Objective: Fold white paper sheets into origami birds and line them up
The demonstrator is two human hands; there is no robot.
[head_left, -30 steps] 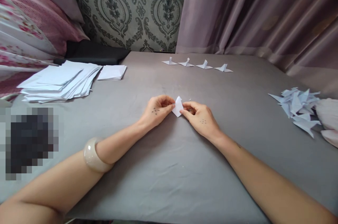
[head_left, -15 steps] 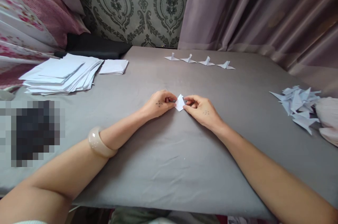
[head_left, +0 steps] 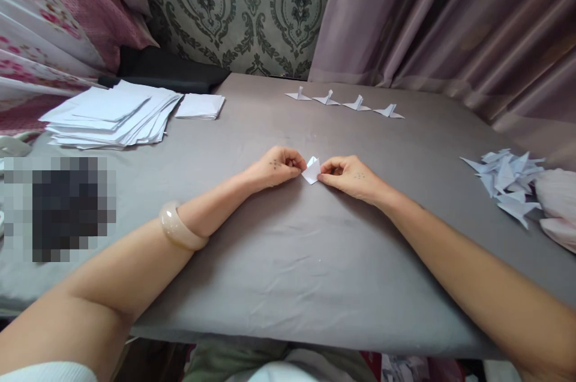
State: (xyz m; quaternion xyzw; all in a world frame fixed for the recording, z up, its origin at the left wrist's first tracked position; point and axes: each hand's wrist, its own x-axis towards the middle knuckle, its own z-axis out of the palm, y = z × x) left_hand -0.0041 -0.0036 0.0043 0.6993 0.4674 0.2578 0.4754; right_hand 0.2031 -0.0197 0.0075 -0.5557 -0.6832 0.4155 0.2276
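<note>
A small folded piece of white paper (head_left: pixel 311 171) is held between my two hands, above the middle of the grey-covered table (head_left: pixel 279 262). My left hand (head_left: pixel 281 166) pinches its left corner between thumb and fingers. On the other side, my right hand (head_left: pixel 348 175) grips the right edge the same way, fingers curled in. The paper has a pointed top and a diamond-like outline. A pale bangle (head_left: pixel 180 227) sits on my left forearm.
Several folded paper birds (head_left: pixel 359 104) stand in a row at the back. A heap of folded paper pieces (head_left: pixel 508 175) lies at the right beside pale fabric (head_left: pixel 560 202). Stacked white sheets (head_left: pixel 108 118) and a smaller paper stack (head_left: pixel 200 106) are at the left. Curtains hang behind.
The folded paper has turned slightly and its outline looks wider, with a fold showing at the top. Both hands keep their pinch. The whole view has shifted a little.
</note>
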